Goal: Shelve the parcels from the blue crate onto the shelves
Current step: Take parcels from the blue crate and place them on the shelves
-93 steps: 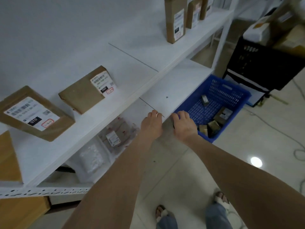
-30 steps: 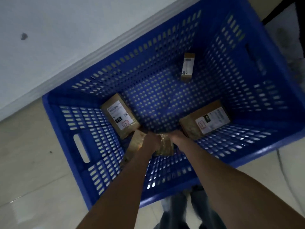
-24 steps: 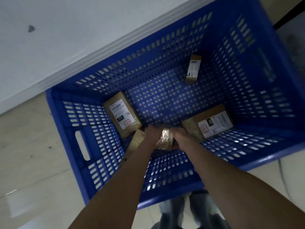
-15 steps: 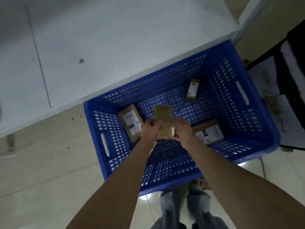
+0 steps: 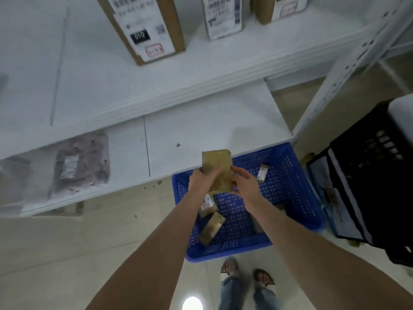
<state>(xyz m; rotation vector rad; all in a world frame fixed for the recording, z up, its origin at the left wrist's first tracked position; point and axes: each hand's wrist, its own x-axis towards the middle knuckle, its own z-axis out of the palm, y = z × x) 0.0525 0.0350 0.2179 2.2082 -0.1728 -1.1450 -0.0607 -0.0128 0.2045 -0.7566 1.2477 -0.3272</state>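
holding a flat, oblong parcel (image 5: pixel 218 168) upright above the blue crate (image 5: pixel 290 198), the left grip (image 5: pixel 201 180) has its fingers curled round the lower left edge, one finger lying across the front. the parcel is brown paper under glossy, crinkled tape, and its top end stands in front of the lower shelf (image 5: pixel 201 130). the right grip (image 5: pixel 245 186) sits just beside the parcel's right edge, fingers fairly straight and spread, loose rather than clamped (the blur hides whether the tips press on the wrapping). both forearms reach forward, bare, from the bottom of the view.

the crate is hard plastic, rectangular, its walls and bottom pierced with rows of small holes. inside lie a small upright box (image 5: pixel 262 174) near the far wall, a labelled parcel (image 5: pixel 207 205) partly behind the left wrist, and a plain brown parcel (image 5: pixel 211 228) tilted against the near left corner.

the shelves are smooth white boards on a perforated metal post (image 5: pixel 348 70). a soft clear bag (image 5: pixel 81 162) with a white label lies flat on the lower shelf, well left of the crate. on the upper shelf (image 5: pixel 223 61) stand three cardboard boxes (image 5: pixel 145 25) with white labels. a black slotted crate (image 5: pixel 375 198) stands to the right on the pale, glossy floor (image 5: pixel 67 253).
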